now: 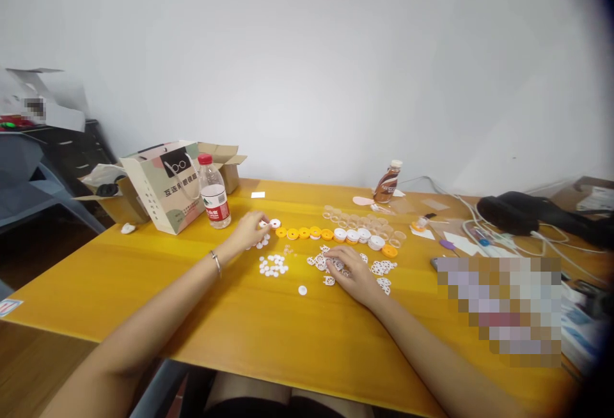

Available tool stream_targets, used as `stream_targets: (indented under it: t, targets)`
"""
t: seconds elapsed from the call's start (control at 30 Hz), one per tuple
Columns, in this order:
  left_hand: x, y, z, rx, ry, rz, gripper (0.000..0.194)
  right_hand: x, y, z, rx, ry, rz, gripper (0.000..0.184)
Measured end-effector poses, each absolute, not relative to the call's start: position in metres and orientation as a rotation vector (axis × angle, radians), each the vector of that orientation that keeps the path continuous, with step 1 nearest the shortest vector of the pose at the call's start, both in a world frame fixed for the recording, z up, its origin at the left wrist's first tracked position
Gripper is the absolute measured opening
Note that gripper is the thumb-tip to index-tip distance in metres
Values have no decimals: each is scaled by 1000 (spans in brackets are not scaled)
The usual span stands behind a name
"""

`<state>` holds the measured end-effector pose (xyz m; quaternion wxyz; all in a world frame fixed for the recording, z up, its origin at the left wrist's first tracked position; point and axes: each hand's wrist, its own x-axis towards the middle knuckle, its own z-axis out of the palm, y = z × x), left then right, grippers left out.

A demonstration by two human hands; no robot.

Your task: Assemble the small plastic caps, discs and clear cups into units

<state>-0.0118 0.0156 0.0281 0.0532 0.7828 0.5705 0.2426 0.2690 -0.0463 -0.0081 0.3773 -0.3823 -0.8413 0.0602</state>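
On the bench (pixel 215 322), a row of yellow discs (pixel 304 232) and white discs (pixel 352 236) is laid out, with clear cups (pixel 352 220) set just behind its right part. The left hand (pixel 250 229) is held at the row's left end, its fingertips at a white disc (pixel 275 224); the right hand (pixel 352 268) is curled over scattered white openwork pieces (pixel 384 267). Whether anything is gripped by either hand cannot be told. Small white caps (pixel 273 266) are gathered between the hands. On the paper bag (pixel 163 201), glasses are drawn on a black panel, and Chinese characters including 眼镜 can be read. "NESCAFÉ" appears to be lettered on the brown bottle (pixel 386 185); the writing on the red-capped water bottle (pixel 215 197) is too small to be read.
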Motion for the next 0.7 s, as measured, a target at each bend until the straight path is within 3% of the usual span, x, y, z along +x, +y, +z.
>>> stream_targets:
  t: [0.2, 0.43, 0.57, 0.7]
  targets:
    - [-27, 61, 20, 2351, 1786, 567, 17, 268, -49, -5, -986, -2172, 167, 16]
    - [-12, 36, 38, 2345, 1810, 679, 20, 269, -50, -4, -964, -2181, 188, 16]
    - [13, -21, 46, 2517, 1172, 697, 20, 267, -50, -4, -950, -2181, 202, 16]
    - [31, -64, 42, 2618, 978, 567, 18, 265, -51, -4, -926, -2182, 211, 16]
